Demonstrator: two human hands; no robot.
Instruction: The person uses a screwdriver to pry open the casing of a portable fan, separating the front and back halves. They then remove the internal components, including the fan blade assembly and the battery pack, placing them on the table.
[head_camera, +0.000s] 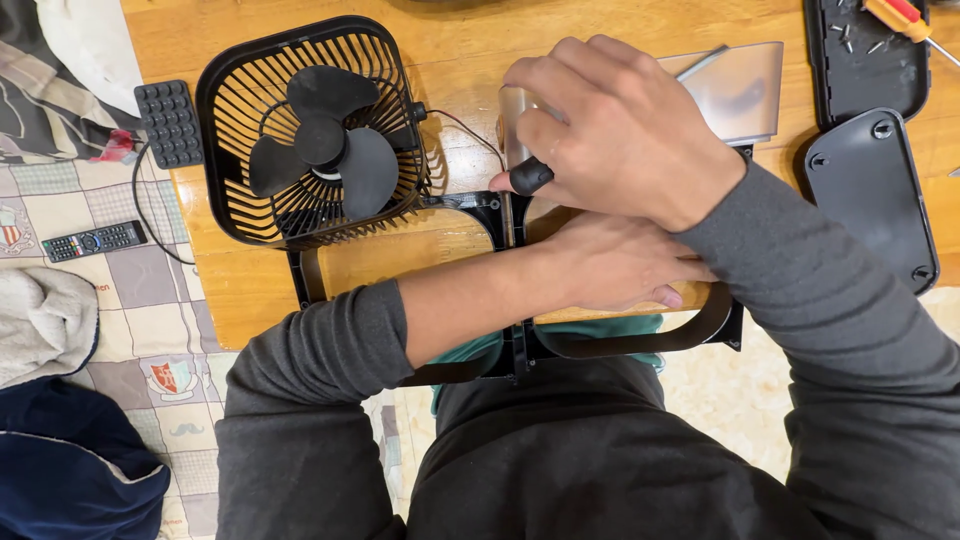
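With the black fan (318, 135) left lying on the wooden table (250, 290), the black frame (470, 210) is best pinned flat under the open left hand (610, 265) while the screwdriver handle (530, 175), clenched in the right hand (625, 125), is kept upright.

Hands (620, 200) on black fan frame (500, 215)

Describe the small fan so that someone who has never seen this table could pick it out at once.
Start at the wooden table and go to its left end. There sits the fan, a square black wire cage with rounded corners and dark blades inside. The flat black frame beside it, under the left hand, has no blades.
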